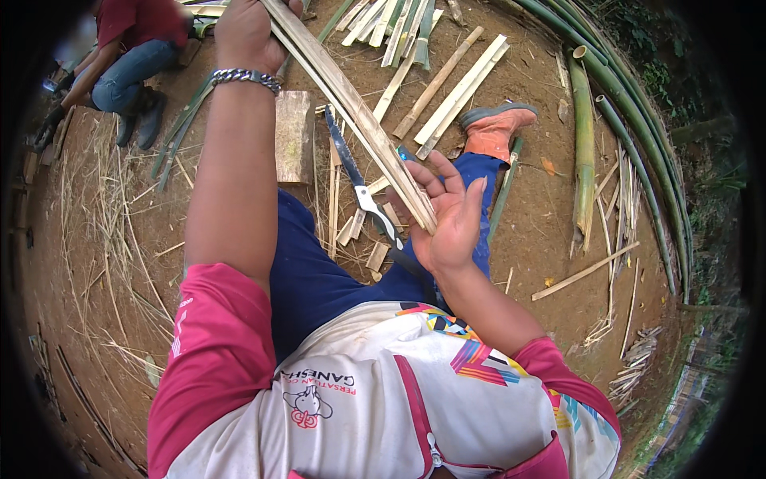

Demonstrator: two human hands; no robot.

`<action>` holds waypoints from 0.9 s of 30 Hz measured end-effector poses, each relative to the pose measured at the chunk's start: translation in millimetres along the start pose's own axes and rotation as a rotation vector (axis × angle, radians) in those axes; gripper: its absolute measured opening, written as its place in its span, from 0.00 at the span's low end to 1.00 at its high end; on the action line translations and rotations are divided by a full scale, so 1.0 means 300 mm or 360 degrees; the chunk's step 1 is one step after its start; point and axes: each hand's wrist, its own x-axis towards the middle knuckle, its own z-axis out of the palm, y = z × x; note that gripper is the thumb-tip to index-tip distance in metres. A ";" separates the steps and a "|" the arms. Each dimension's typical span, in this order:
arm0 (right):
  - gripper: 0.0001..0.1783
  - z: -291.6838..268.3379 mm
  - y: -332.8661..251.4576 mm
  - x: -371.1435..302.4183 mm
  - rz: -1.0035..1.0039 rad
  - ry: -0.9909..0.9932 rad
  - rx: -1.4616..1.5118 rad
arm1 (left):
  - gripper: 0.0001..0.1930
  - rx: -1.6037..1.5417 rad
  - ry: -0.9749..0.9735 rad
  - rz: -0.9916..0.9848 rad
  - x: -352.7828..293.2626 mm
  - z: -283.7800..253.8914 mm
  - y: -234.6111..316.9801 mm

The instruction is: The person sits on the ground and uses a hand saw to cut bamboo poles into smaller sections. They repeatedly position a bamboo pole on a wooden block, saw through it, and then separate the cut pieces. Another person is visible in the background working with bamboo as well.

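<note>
A bundle of split bamboo strips (351, 104) slants across the middle, from the upper edge down toward the right. My left hand (249, 36), with a chain bracelet at its wrist, is closed on the bundle's upper end; the frame edge cuts off part of it. The lower end lies against my right hand (451, 219), whose palm faces up with fingers stretched out, not wrapped round the strips. Beneath the bundle, a hand saw (365, 198) with a black and white handle lies between my legs. A wooden block (294, 137) stands beside my left forearm.
Split bamboo pieces (463, 92) lie on the dirt ahead. Long green bamboo poles (630, 88) curve along the right, near a short thick bamboo length (584, 152). My orange boot (496, 129) rests at upper right. Another person (132, 60) crouches at upper left. Thin shavings (104, 247) litter the left ground.
</note>
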 end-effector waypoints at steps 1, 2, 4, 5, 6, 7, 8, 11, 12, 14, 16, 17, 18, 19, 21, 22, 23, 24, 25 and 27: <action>0.43 0.000 0.001 0.005 -0.0006 0.0008 0.0005 | 0.17 0.0028 0.0045 0.0006 -0.003 0.001 -0.005; 0.43 0.003 0.003 0.010 -0.0012 0.0011 0.0011 | 0.16 0.0059 0.0088 0.0016 -0.007 0.004 -0.009; 0.43 0.018 0.009 0.017 -0.0071 0.0041 0.0023 | 0.16 -0.0008 -0.0050 -0.0018 -0.001 -0.023 -0.010; 0.43 0.022 0.011 0.020 -0.0101 0.0060 0.0028 | 0.16 0.0000 0.0028 -0.0022 -0.008 -0.009 -0.014; 0.43 0.021 0.014 0.026 -0.0136 0.0123 0.0008 | 0.16 0.0009 0.0106 -0.0026 -0.015 0.010 -0.027; 0.43 0.019 0.017 0.035 -0.0170 0.0187 -0.0012 | 0.16 0.0017 0.0185 -0.0031 -0.022 0.029 -0.041; 0.43 0.017 0.018 0.043 -0.0206 0.0248 -0.0034 | 0.15 -0.0001 0.0237 0.0029 -0.034 0.052 -0.052; 0.43 0.008 0.025 0.065 -0.0287 0.0437 -0.0101 | 0.14 0.0008 0.0170 0.0049 -0.034 0.044 -0.058; 0.43 0.009 0.022 0.067 -0.0246 0.0406 -0.0034 | 0.13 0.0000 0.0157 0.0025 -0.030 0.038 -0.054; 0.43 0.023 0.007 0.069 -0.0168 0.0343 0.0102 | 0.12 -0.0016 0.0127 -0.0023 -0.016 0.026 -0.032; 0.41 0.038 -0.006 0.059 -0.0053 0.0265 0.0191 | 0.11 0.0050 0.0138 0.0001 -0.018 0.007 -0.009; 0.41 0.040 -0.012 0.055 -0.0003 0.0225 0.0235 | 0.11 0.0079 0.0136 0.0012 -0.015 -0.002 -0.003; 0.40 0.028 -0.013 0.054 0.0008 0.0224 0.0246 | 0.11 0.0148 0.0130 0.0027 -0.013 -0.012 -0.005; 0.40 0.004 -0.009 0.054 0.0020 0.0224 0.0257 | 0.11 0.0106 0.0169 0.0032 -0.007 -0.017 -0.010; 0.39 -0.037 0.004 0.056 -0.0005 0.0272 0.0264 | 0.11 0.0030 0.0255 0.0036 -0.002 -0.025 -0.017; 0.38 -0.053 0.010 0.067 -0.0046 0.0318 0.0258 | 0.11 -0.0016 0.0222 0.0024 0.006 -0.045 -0.021; 0.38 -0.056 0.011 0.079 -0.0089 0.0363 0.0255 | 0.11 -0.0004 0.0221 0.0014 0.005 -0.044 -0.021; 0.38 -0.055 0.010 0.087 -0.0117 0.0416 0.0237 | 0.11 0.0007 0.0217 0.0002 0.003 -0.043 -0.023; 0.38 -0.051 0.007 0.092 -0.0146 0.0471 0.0220 | 0.11 0.0018 0.0212 -0.0011 0.002 -0.039 -0.025; 0.37 -0.028 0.009 0.103 -0.0209 0.0560 0.0168 | 0.17 -0.0032 0.0142 -0.0030 0.005 -0.049 -0.004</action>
